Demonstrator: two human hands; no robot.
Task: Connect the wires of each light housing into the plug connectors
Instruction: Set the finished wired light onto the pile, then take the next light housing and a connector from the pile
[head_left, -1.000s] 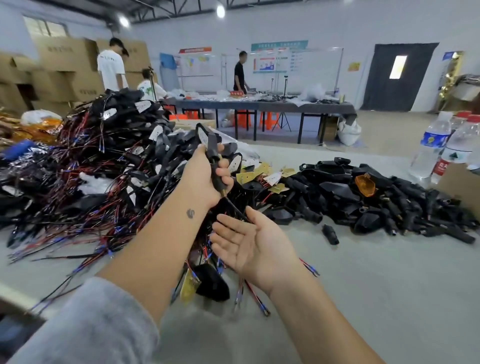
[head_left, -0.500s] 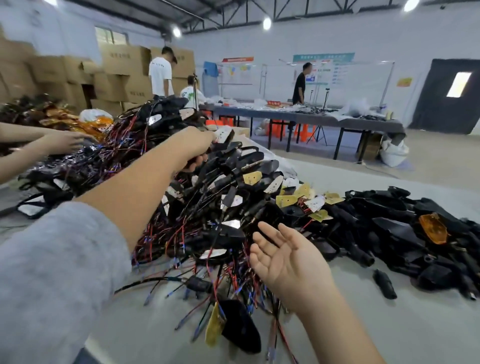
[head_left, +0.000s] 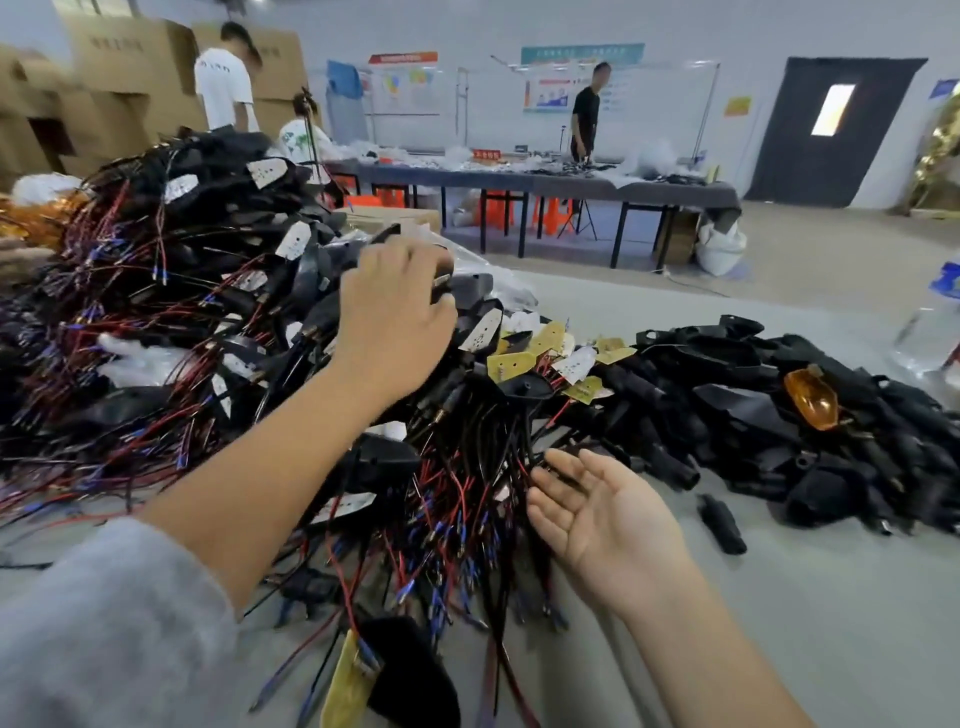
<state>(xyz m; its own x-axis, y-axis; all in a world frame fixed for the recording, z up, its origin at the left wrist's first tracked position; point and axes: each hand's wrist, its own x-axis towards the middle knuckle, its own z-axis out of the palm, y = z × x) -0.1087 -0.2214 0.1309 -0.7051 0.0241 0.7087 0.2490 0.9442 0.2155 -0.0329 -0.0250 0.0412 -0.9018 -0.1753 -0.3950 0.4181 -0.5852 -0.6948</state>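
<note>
Sprawling under and left of both hands, a tangled heap of light housings (head_left: 218, 291): matte black plastic shells with white and yellow circuit tabs, trailing thin red and black wires (head_left: 457, 514) tipped in blue sleeves. Left hand (head_left: 392, 317), back up, arm in a grey fleecy sleeve (head_left: 104, 623), reaches onto the heap top with fingers curled around a black housing; right hand (head_left: 602, 514) lies palm up, fingers loosely spread, fingertips touching wire ends at the heap's near edge. Right of that hand, a lower pile of bare black shells (head_left: 779, 410) with one amber lens (head_left: 810, 397).

Cardboard boxes (head_left: 130, 57), long table (head_left: 545, 182), orange stools (head_left: 498, 208), dark door (head_left: 831, 130).
</note>
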